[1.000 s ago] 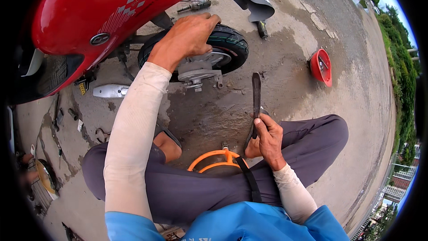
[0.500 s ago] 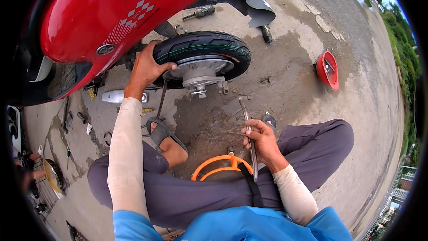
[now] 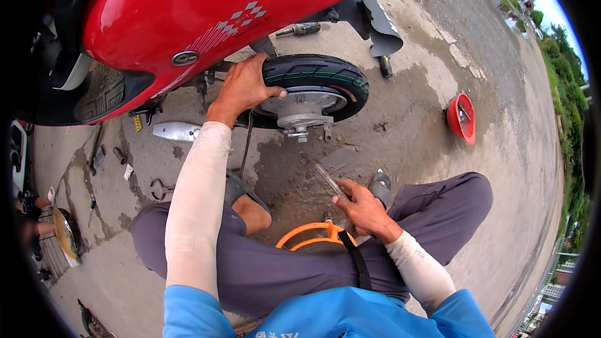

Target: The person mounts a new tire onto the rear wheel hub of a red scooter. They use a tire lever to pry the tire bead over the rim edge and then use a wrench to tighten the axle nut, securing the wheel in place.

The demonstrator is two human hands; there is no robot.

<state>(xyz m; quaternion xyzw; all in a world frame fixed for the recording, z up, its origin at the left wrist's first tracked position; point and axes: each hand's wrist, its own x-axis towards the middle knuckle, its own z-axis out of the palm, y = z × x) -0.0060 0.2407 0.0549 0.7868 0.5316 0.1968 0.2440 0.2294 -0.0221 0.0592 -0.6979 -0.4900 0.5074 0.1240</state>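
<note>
Just beside the red scooter body [image 3: 219, 6], cropped by the upper edge, the left hand [image 3: 241, 91] clasps the wheel [image 3: 316, 74] at its left edge, thumb over the side (the other fingertips are hidden). The right hand [image 3: 364, 208] has its fingers closed round a metal lever [image 3: 326, 178], burying its near end. A dark rod [image 3: 248, 144] fades out near the left foot [image 3: 250, 215].

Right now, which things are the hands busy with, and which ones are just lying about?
Part of the work:
- black rubber tyre on a grey metal wheel, with the left grip on it
- slim, flat metal bar in the right grip

Just lying about:
- upturned red helmet holding small things
- long silver panel
- grey-black cylindrical tool
</note>
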